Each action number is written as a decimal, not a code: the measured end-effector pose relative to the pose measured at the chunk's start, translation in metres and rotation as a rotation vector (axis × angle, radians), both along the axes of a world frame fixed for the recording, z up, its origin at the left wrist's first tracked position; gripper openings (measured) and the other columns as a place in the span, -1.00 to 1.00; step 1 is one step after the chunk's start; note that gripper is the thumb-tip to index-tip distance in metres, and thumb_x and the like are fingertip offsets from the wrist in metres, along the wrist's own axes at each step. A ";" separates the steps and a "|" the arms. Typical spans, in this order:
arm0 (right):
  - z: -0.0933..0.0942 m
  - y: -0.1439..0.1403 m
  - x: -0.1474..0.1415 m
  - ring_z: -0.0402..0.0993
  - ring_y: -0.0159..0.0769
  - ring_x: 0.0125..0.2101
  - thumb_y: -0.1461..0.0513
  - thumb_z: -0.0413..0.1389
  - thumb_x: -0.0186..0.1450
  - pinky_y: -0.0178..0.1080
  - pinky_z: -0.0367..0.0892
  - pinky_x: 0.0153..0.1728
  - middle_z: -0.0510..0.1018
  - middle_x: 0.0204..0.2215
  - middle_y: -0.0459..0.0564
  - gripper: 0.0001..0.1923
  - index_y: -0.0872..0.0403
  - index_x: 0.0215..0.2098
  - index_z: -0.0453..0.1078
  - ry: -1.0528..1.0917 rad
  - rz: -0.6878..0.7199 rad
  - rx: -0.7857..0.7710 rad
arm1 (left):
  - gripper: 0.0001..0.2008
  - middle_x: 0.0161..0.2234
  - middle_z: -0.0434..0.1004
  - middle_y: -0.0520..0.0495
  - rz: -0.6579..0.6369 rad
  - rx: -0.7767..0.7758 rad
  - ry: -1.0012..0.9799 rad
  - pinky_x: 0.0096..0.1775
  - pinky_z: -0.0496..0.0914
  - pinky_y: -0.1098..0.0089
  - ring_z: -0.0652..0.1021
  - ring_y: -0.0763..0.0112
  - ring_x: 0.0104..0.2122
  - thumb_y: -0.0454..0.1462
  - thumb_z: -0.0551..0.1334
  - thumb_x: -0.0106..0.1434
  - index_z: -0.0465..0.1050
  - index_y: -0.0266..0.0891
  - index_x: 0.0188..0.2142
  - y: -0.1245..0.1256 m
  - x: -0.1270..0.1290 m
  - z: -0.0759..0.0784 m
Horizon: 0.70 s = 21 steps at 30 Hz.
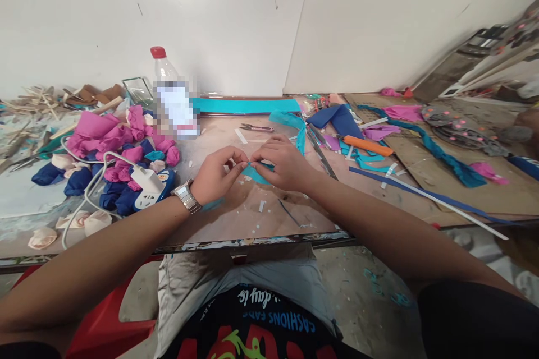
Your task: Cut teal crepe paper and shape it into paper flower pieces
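Observation:
Over the middle of the table, my left hand (222, 173) and my right hand (281, 164) meet fingertip to fingertip. Both pinch a small piece of turquoise crepe paper (257, 176), whose lower part hangs out below the fingers. A watch with a metal band sits on my left wrist. Just beyond the hands lies a pair of small thread snips (256, 128). A looser turquoise strip (290, 120) rests behind my right hand.
Pink, blue and cream paper flowers (105, 137) pile up at left beside a power strip (155, 193) with white cables. A phone (177, 109) leans against a red-capped bottle (158, 53). An orange utility knife (367, 145) and paper scraps lie at right.

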State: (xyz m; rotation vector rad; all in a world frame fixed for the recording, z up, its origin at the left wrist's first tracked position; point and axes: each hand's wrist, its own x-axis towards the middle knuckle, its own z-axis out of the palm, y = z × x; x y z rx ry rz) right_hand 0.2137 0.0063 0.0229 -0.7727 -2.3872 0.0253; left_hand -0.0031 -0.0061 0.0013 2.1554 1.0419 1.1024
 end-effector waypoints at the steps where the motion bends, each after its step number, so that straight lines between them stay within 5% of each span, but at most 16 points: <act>1: 0.000 0.000 0.000 0.49 -0.22 -0.35 0.23 0.09 0.39 -0.09 0.18 -0.03 0.65 -0.38 -0.05 -0.85 0.05 -0.33 0.46 0.003 0.002 0.001 | -0.81 -0.29 0.57 -0.06 0.003 -0.033 -0.014 -0.25 0.41 0.37 0.52 0.38 -0.30 -0.16 0.21 0.38 0.50 -0.23 -0.22 0.000 0.000 0.000; 21: -0.003 0.004 0.000 0.50 -0.24 -0.36 0.26 0.10 0.34 -0.09 0.21 -0.01 0.64 -0.41 -0.08 -0.90 0.04 -0.36 0.41 0.037 -0.005 0.022 | -0.70 -0.42 0.52 -0.01 -0.048 -0.232 -0.048 -0.33 0.34 0.40 0.44 0.43 -0.42 -0.07 0.24 0.33 0.51 -0.27 -0.34 -0.003 0.004 0.004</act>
